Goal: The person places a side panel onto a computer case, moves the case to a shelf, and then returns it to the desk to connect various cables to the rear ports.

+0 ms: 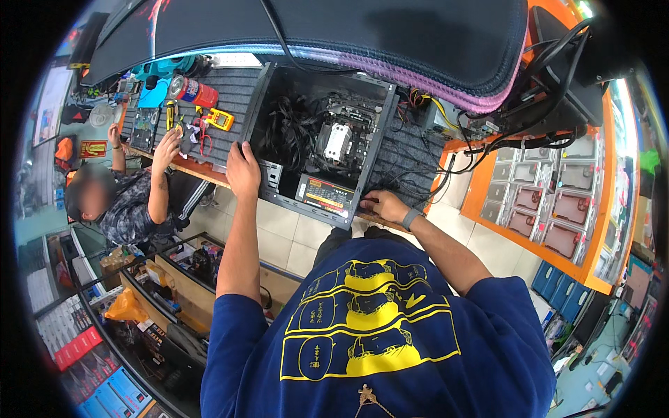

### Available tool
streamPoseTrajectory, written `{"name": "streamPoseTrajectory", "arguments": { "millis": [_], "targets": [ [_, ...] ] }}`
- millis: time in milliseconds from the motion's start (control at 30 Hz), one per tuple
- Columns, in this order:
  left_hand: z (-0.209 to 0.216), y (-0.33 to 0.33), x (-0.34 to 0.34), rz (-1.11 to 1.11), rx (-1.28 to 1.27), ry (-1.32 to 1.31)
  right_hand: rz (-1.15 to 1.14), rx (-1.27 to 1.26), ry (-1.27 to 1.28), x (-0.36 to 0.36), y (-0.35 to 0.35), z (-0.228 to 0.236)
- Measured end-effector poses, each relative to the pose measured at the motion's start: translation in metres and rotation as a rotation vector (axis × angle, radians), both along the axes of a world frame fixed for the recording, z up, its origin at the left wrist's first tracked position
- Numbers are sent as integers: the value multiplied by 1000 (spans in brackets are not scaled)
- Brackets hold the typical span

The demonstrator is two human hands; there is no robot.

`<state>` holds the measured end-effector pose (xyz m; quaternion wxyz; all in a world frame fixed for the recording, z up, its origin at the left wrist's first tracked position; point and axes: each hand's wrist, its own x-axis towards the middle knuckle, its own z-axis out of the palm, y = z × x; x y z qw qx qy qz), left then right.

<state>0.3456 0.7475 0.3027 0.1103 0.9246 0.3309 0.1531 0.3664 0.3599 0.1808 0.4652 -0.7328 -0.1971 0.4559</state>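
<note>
An opened black computer case point(376, 143) lies on its side on the ribbed bench mat. Inside show a motherboard with a white-topped part point(338, 141), a bundle of dark cables point(286, 129) and a labelled power supply point(325, 194) at the near right. My left hand point(243, 170) grips the case's left edge, the fingers bent along its side. At the near right corner my right hand point(385, 206), with a grey band at the wrist, has its fingers closed against the case edge; the fingertips are partly hidden.
A yellow multimeter point(219, 119), a red can point(194, 92) and a circuit board point(144, 128) lie on the bench to the left, where another person's hand point(167, 150) reaches in. Stacked mouse pads point(334, 35) overhang the back. Cables point(516, 139) and an orange-framed display case point(474, 198) are at right.
</note>
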Motion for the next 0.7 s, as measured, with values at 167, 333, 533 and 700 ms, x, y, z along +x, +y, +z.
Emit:
{"name": "streamPoseTrajectory", "arguments": {
  "millis": [167, 333, 533, 700],
  "targets": [
    [3, -2, 2, 17, -5, 10, -64, 36, 69, 4, 0, 2],
    [2, -3, 7, 17, -6, 8, -32, 40, 18, 7, 1, -5],
    [0, 0, 4, 16, 1, 4, -88, 34, 138, 5, 0, 6],
    [6, -6, 6, 25, -12, 4, -42, 27, 93, 8, 0, 3]
  ]
}}
